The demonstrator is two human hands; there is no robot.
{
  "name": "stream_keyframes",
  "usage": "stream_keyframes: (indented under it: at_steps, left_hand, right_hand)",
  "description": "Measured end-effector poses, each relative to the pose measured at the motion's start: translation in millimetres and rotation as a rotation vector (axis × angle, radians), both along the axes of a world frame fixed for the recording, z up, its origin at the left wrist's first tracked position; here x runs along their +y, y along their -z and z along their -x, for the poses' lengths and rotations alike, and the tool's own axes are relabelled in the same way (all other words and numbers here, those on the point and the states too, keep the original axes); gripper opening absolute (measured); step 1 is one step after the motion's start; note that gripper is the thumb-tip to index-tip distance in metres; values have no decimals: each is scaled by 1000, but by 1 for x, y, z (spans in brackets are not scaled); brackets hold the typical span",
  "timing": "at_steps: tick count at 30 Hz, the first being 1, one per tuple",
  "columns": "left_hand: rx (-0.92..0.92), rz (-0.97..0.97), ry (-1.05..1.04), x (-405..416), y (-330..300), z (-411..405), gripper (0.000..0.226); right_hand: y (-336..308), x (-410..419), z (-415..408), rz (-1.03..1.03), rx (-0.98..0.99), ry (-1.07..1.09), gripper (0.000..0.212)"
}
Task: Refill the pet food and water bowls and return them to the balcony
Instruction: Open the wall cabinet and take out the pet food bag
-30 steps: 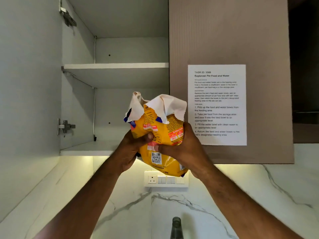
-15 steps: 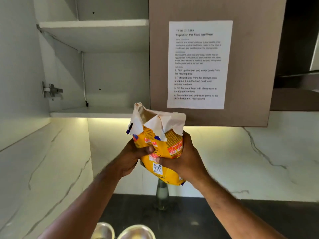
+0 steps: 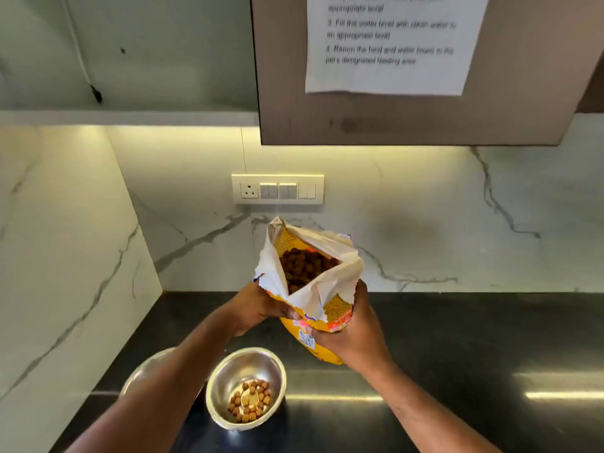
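Note:
A yellow pet food bag (image 3: 330, 322) with a torn white top stands open above the black counter, brown kibble (image 3: 302, 266) showing inside. My left hand (image 3: 261, 308) grips its left side and my right hand (image 3: 351, 335) grips its right side. Below and left of the bag, a steel bowl (image 3: 222, 380) on the counter holds a small heap of kibble at its bottom. A second steel bowl (image 3: 143, 371) sits to its left, mostly hidden behind my left forearm.
The black counter (image 3: 474, 354) runs along a white marble backsplash with a switch and socket panel (image 3: 277, 189). Above hang an open cupboard shelf (image 3: 130, 117) and a shut brown cupboard door (image 3: 408, 125) carrying a printed task sheet (image 3: 389, 44). A marble side wall stands at the left.
The bag has come down from cupboard height to just above the counter, and its top has spread open. The view has tilted down, so both bowls now show in full.

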State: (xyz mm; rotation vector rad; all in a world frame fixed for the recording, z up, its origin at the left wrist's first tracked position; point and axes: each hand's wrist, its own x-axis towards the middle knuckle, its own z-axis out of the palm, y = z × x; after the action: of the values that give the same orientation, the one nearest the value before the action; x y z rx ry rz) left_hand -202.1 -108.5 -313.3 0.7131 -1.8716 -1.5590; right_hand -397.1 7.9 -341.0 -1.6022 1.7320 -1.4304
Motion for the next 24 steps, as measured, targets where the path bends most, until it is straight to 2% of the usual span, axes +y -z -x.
stream_keyframes:
  at_steps: [6, 9, 10, 11, 12, 13, 14, 15, 17, 18, 21, 24]
  left_hand:
    - [-211, 11, 24, -24, 64, 7, 38]
    - [-282, -2, 64, -41, 95, 12, 46]
    - [-279, 21, 64, -45, 105, 13, 54]
    - [-271, 0, 39, -46, 112, 15, 75]
    - [-226, -78, -26, -48, 118, 17, 110]
    - [-190, -64, -61, -52, 129, 18, 136]
    - [-177, -40, -59, -56, 137, 22, 142]
    - [-224, -7, -14, -59, 142, 25, 134]
    - [-331, -50, 107, -65, 144, 31, 106]
    - [-358, -68, 154, -70, 148, 33, 100]
    - [-421, -72, 191, -79, 161, 43, 99]
    - [-468, -78, 234, -87, 169, 49, 88]
  right_hand:
    - [68, -6, 3, -112, -54, 36, 122]
    - [94, -10, 3, -151, -88, 61, 120]
    - [102, -11, 2, -162, -95, 70, 119]
    - [108, -11, 2, -171, -96, 77, 117]
    - [115, -11, 2, -184, -98, 86, 115]
    - [122, -12, 3, -196, -101, 100, 114]
    - [128, -13, 3, -201, -98, 114, 112]
    - [134, -14, 5, -204, -88, 127, 111]
    - [144, -17, 9, -223, -78, 141, 111]
    - [149, -18, 11, -235, -92, 143, 111]
    - [163, -19, 17, -286, -122, 141, 109]
    - [175, -21, 21, -323, -130, 152, 105]
